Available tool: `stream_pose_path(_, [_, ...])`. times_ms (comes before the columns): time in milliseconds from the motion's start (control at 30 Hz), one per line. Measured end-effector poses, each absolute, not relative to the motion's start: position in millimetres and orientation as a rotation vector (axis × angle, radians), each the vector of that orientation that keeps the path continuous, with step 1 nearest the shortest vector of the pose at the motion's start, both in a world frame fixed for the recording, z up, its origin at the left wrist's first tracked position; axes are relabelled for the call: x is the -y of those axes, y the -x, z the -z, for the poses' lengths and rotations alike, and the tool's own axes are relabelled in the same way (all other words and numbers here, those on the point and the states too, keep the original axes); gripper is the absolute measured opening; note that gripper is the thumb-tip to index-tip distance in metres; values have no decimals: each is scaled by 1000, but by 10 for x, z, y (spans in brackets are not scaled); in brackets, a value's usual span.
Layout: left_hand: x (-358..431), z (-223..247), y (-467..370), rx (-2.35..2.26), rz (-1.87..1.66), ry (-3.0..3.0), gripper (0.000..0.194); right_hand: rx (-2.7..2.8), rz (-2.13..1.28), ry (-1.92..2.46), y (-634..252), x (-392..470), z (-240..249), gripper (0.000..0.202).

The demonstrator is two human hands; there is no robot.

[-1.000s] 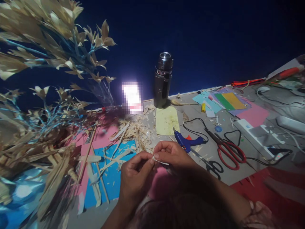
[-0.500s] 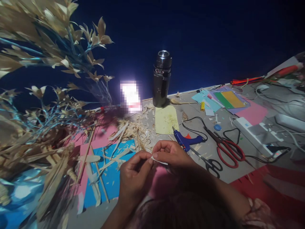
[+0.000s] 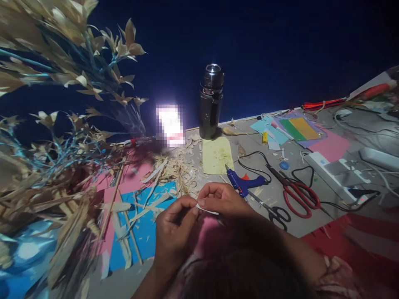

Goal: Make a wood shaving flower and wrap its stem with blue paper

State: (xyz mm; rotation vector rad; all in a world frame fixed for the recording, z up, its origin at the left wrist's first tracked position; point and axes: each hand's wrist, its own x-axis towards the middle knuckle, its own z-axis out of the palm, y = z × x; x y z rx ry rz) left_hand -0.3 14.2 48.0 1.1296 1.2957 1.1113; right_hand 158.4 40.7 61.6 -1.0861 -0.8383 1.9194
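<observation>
White and thin, a strip is running between the two hands, its near end tapering toward the right palm. The fingers of the left hand are pinching its tip, and the fingers of the right hand are pressing against the same tip, so both sets are meeting around it. Just beyond the fingertips, pale shavings are lying in a loose heap on the grey counter. To the left of the fingers, a blue sheet is carrying dry strips and thin sticks, partly covering a pink sheet. Close by on the right, a blue glue gun is lying with its nozzle pointing away, near small dark-handled scissors; larger red-handled scissors are resting farther right. Ahead of the fingers, a stained yellow sheet is lying before an upright dark flask. Farther out, tan leaves on blue stems are spreading at the left, while a white power strip is sitting at the far right, beyond a red sheet.
</observation>
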Motion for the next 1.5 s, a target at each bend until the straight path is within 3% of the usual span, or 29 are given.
stream_pose_path(1500, [-125,-486,3,-1358,-1094,-1188,14,909,-1853,1166,-1583,-383,-620,22])
